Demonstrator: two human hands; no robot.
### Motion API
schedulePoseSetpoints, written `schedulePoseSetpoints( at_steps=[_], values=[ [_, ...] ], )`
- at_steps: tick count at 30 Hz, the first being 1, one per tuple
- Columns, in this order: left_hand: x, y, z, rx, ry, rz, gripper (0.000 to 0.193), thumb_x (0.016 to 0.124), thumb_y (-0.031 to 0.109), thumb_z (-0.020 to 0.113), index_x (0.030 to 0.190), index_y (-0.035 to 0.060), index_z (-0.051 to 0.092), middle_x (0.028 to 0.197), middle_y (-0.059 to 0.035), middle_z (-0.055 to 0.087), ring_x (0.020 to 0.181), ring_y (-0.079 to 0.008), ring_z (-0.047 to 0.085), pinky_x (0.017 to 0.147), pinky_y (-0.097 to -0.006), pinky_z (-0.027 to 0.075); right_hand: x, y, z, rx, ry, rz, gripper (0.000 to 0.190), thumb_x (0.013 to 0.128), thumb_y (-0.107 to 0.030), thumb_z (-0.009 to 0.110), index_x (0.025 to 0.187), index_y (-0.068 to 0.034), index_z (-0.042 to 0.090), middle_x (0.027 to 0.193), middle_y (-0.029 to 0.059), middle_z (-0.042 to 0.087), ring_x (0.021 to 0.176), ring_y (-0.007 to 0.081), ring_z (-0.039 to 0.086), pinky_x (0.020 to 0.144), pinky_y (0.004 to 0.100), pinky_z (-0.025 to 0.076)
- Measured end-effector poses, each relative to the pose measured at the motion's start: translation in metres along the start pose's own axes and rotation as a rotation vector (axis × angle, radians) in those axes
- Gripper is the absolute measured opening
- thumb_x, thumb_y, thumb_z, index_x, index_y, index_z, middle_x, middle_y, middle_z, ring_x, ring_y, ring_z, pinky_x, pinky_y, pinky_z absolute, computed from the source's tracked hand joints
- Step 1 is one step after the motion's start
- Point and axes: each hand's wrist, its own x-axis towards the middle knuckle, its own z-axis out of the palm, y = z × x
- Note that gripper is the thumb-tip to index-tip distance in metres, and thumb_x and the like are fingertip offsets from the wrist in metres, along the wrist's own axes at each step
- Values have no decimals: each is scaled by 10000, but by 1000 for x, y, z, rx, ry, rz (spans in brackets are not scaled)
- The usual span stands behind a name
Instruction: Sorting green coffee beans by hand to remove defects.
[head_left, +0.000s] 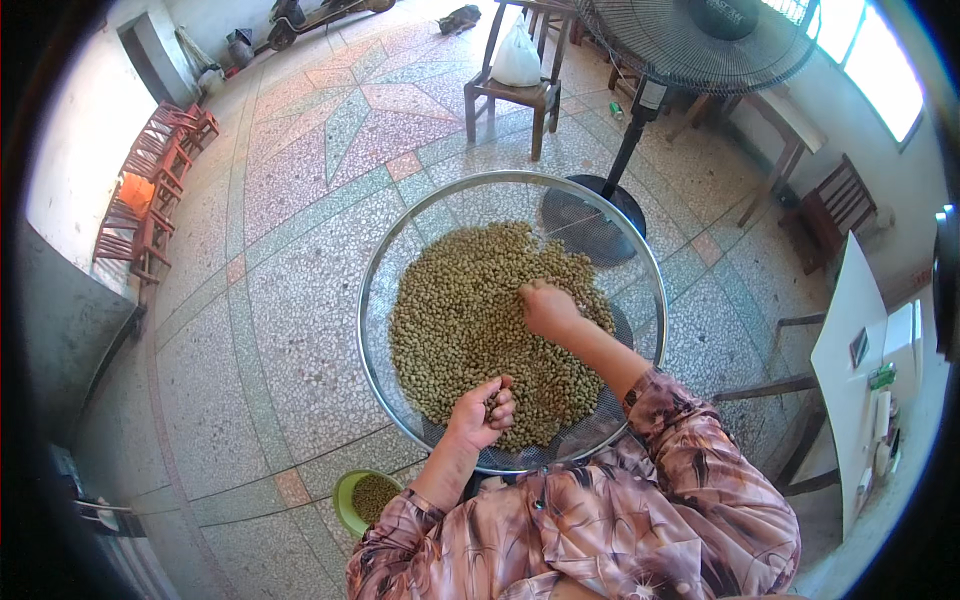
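Observation:
A wide round mesh sieve (365, 300) with a metal rim lies before me. In it is a heap of small greenish-brown beans or seeds (457, 315), with a shallow hollow in its middle. My left hand (482, 416) is curled palm-up over the near part of the heap, with a few of the seeds in its bent fingers. Farther in and to the right, my right hand (551, 309) touches the heap with its fingertips together. Whether those fingertips pinch a seed is hidden. A green bowl (343, 501) of similar seeds (373, 499) stands on the floor by my left forearm.
A standing fan (630, 142) rises beyond the sieve, its round base partly behind the mesh. A wooden chair (517, 94) holds a white plastic bag (516, 56). At right is a white-topped table (847, 360) with small items. Red chairs (150, 187) line the left wall.

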Motion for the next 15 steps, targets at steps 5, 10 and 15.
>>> schedulePoseSetpoints(
  at_steps=[5, 10, 15],
  values=[
    [-1, 0, 4, 6, 28, 25, 161, 887, 198, 466, 936, 60, 533, 644, 0, 423, 481, -94, 368, 394, -216, 275, -21, -14, 18, 173, -164, -369, 316, 759, -124, 507, 1060, -76, 592, 958, 161, 591, 873, 335, 583, 754, 431, 476],
    [-2, 1, 3, -14, -4, 5, 161, 889, 194, 462, 942, 57, 528, 652, -2, 432, 481, -96, 372, 398, -216, 276, -10, -5, -9, 394, -352, -306, 261, 766, -201, 539, 971, -72, 636, 865, 156, 641, 797, 329, 606, 751, 410, 483],
    [-1, 1, 5, -4, -10, 6, 158, 891, 186, 459, 941, 53, 527, 663, -7, 451, 497, -98, 381, 403, -215, 280, 11, 16, -10, 97, 43, -130, 216, 785, -200, 518, 932, -73, 613, 875, 137, 621, 820, 317, 597, 705, 432, 480]
  ],
)
